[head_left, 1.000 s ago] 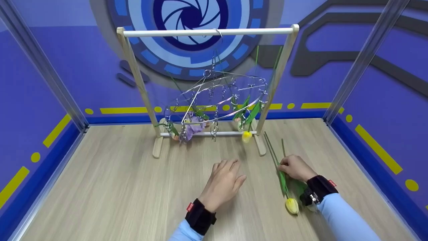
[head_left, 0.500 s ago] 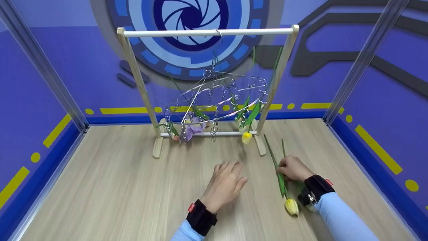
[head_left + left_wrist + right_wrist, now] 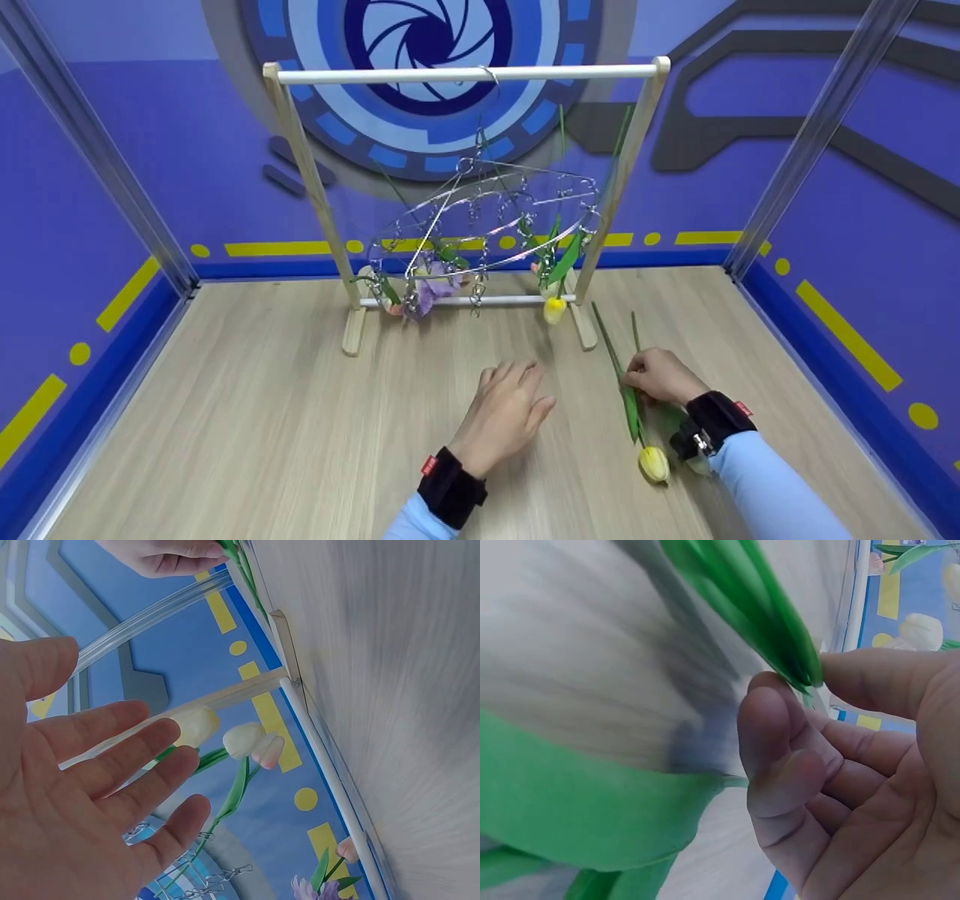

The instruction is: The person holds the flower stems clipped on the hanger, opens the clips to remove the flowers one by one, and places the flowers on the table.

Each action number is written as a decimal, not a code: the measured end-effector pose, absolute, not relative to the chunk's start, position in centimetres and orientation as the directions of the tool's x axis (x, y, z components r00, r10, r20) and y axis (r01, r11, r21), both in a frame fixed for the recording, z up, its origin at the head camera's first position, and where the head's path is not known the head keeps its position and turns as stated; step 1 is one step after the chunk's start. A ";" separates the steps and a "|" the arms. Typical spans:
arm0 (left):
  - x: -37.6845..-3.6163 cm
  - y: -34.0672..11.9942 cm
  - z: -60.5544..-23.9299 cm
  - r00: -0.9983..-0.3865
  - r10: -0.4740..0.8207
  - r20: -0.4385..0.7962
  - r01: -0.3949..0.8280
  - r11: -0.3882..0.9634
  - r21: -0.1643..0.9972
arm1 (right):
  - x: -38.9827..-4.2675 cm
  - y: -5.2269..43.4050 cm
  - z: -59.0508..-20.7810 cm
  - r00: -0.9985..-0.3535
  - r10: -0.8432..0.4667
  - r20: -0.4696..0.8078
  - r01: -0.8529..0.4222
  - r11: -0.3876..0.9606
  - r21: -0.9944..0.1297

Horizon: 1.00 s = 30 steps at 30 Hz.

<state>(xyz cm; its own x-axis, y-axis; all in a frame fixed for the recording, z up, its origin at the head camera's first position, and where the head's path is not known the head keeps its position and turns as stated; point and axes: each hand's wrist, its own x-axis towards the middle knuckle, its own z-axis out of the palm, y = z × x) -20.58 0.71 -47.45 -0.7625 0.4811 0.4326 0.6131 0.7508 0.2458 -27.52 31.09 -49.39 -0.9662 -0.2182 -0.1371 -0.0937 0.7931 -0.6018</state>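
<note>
My right hand point(image 3: 664, 375) pinches a yellow tulip point(image 3: 655, 465) between thumb and fingers, high on its stem by the leaf. In the right wrist view the pinched green leaf point(image 3: 742, 607) shows close up. A second flower, its stem point(image 3: 635, 330) beyond the hand, lies mostly hidden under the right hand and wrist; its broad leaf point(image 3: 592, 802) fills the lower left of the right wrist view. My left hand point(image 3: 502, 412) holds nothing. Its palm point(image 3: 67, 817) and spread fingers face the camera in the left wrist view.
A wooden rack point(image 3: 322, 187) with white bars stands at the back. From its top bar hangs a round metal clip hanger point(image 3: 480, 270). Flowers hang head down from it, among them a purple flower point(image 3: 435, 289) and a yellow tulip point(image 3: 554, 309). Blue walls enclose the tabletop point(image 3: 262, 420).
My right hand has shifted slightly left, and the tulip's stem has shifted with it. Flower stems at the hanger's right have swayed left. My left hand has barely moved.
</note>
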 end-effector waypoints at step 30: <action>-20.8 -0.8 -46.1 -0.774 0.437 0.457 0.607 0.718 0.341 | -26.2 28.4 -44.1 -0.937 -0.349 0.006 -0.305 0.810 -0.500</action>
<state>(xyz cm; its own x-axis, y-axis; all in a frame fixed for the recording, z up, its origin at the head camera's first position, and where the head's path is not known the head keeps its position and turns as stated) -20.76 -0.78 -46.13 -0.7743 0.4373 0.4573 0.6069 0.7178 0.3412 -26.16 28.44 -44.05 -0.9371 -0.3491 0.0057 -0.3049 0.8105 -0.5001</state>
